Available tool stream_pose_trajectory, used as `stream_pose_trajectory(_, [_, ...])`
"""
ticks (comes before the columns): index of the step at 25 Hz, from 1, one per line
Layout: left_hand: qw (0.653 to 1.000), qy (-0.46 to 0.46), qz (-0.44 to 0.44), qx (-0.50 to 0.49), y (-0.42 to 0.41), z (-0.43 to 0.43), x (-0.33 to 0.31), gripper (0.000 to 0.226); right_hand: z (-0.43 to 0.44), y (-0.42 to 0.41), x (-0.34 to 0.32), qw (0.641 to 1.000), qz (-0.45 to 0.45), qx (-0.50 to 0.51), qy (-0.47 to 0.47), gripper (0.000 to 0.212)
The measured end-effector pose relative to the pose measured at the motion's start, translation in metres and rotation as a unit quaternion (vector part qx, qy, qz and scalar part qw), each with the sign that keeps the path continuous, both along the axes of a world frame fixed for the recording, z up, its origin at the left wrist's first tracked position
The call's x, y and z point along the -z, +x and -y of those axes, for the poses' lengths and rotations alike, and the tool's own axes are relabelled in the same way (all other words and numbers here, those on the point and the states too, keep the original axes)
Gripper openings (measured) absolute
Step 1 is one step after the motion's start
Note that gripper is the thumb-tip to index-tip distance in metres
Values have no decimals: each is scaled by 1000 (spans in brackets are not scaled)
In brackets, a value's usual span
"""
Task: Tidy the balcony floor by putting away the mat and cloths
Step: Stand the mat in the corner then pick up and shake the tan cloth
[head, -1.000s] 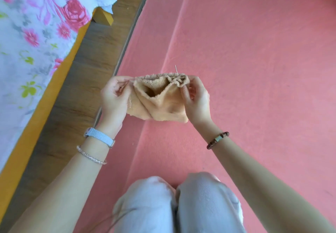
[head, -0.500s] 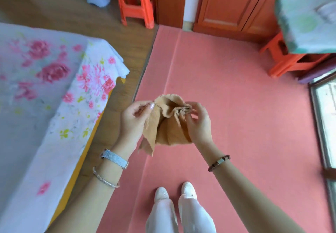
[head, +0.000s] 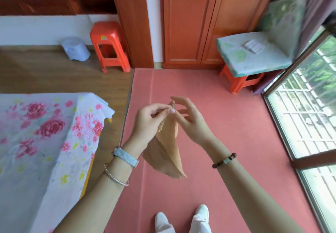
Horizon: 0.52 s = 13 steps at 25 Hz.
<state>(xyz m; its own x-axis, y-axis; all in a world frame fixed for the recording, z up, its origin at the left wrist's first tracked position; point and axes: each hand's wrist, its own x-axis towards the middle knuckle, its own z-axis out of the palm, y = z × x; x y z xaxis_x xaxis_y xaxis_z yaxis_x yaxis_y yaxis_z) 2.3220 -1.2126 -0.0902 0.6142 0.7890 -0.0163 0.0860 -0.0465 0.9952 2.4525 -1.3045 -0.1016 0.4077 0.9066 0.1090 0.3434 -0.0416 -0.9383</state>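
Left hand [head: 147, 123] pinches tan cloth [head: 163, 152] at top corner, rest hangs toward 6 o'clock. Right hand [head: 192, 122] at its 3 o'clock, grip wide

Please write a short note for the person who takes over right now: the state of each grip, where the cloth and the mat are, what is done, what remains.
Left grip pinches the tan cloth by its top corner; the cloth hangs free above the floor.
Right grip is open, fingers spread beside that corner; contact cannot be told.
Pink mat lies flat on the floor; the person stands on it.
Done: cloth picked up.
Left: put the cloth away, then the mat.
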Motion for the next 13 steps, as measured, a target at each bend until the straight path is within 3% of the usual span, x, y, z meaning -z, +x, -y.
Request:
stream_pose_trajectory(3, [998, 12, -18, 54, 20, 10, -20, 11, 16, 31, -24, 1000, 26, 3, -7, 48])
stream_pose_trajectory(10, [994, 55, -46, 87, 81, 35, -48, 16, 47, 92, -50, 995, 84, -30, -33, 38])
stream_pose_trajectory(13, [995, 62, -32, 70, 113, 49, -58, 26, 67, 124, -58, 988, 141, -27, -53, 16])
